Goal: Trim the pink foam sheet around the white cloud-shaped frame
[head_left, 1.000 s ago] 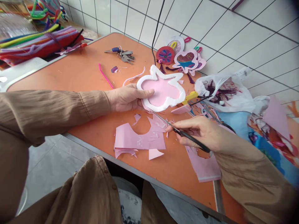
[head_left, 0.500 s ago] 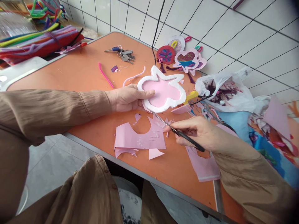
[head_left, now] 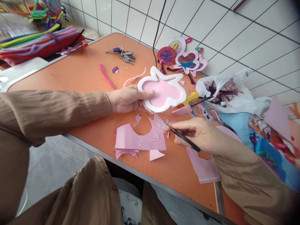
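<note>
At the far left, off the table's corner, lies a heap of coloured pipe cleaners point(head_left: 35, 43) — red, purple, yellow and green. The orange table point(head_left: 77, 75) runs from there toward the tiled wall. On its bare part sit a bunch of keys point(head_left: 123, 54) and, nearer the person, a bent pink pipe cleaner point(head_left: 106, 76).

The left hand point(head_left: 127, 98) reaches in from a tan sleeve and holds the pink shape with a white rim point(head_left: 162, 90) by its left edge: the thumb lies flat on the pink face, the fingers curl beneath, so the hand is partly closed on it. The shape rests at the middle of the table, just beyond the hand. Below it lie pink paper offcuts point(head_left: 138, 139) and small scraps, near the table's front edge.

The right hand point(head_left: 199, 134) is closed in a pinch round a thin black-handled tool point(head_left: 178, 134) — its metal tip points up and left and reaches the lower edge of the pink shape. A further pink sheet point(head_left: 203, 168) lies under this wrist.

Behind, against the wall, stand finished decorated shapes point(head_left: 185, 59). At the right a clear plastic bag point(head_left: 225, 92) holds dark scraps, and a yellow-handled object point(head_left: 191, 97) lies just beside the pink shape.
</note>
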The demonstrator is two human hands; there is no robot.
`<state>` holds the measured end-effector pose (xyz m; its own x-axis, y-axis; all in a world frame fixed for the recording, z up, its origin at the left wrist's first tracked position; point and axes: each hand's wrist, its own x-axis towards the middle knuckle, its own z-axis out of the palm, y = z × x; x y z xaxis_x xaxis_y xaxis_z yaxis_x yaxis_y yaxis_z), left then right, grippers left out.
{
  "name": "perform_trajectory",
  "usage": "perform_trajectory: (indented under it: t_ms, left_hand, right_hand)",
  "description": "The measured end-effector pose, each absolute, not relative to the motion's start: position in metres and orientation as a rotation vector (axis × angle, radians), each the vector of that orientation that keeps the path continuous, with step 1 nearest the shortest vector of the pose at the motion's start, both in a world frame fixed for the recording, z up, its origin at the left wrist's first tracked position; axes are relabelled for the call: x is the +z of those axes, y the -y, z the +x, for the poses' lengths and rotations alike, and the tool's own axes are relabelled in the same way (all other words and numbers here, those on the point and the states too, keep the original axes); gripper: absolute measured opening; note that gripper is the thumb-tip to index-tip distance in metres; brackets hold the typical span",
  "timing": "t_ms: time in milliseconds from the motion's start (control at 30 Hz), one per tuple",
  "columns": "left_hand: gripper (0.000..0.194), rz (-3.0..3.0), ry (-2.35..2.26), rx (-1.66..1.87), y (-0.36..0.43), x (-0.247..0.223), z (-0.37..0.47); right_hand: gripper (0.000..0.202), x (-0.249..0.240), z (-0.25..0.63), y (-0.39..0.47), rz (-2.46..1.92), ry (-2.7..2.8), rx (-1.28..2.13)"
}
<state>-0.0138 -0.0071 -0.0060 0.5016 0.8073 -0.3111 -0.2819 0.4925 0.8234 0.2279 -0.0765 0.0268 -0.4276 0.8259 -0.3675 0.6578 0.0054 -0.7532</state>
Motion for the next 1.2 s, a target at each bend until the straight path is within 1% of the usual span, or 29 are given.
perform_trajectory:
  t_ms: [133, 433, 600, 700, 967, 1200]
  left_hand:
    - [0.016, 0.794, -0.763, 0.756, 0.007, -0.006, -0.014]
    - [0.017, 0.762, -0.740, 0.787, 0.012, 0.005, -0.012]
    - [0.016, 0.757, -0.726, 0.821, 0.011, 0.001, -0.013]
    - [0.019, 0.757, -0.688, 0.846, 0.009, -0.004, -0.015]
    - [0.019, 0.770, -0.601, 0.869, 0.004, -0.013, -0.018]
    - [0.019, 0.747, -0.603, 0.873, 0.006, -0.013, -0.017]
  right_hand:
    - [0.051, 0.027, 0.225, 0.078, -1.607, 1.951, 1.493]
    - [0.051, 0.025, 0.221, 0.082, -1.622, 1.885, 1.487]
    - [0.052, 0.025, 0.221, 0.083, -1.650, 1.906, 1.434]
    - [0.053, 0.023, 0.223, 0.083, -1.652, 1.927, 1.424]
    - [0.048, 0.016, 0.230, 0.082, -1.679, 1.954, 1.411]
    - [0.041, 0.018, 0.231, 0.083, -1.612, 2.015, 1.495]
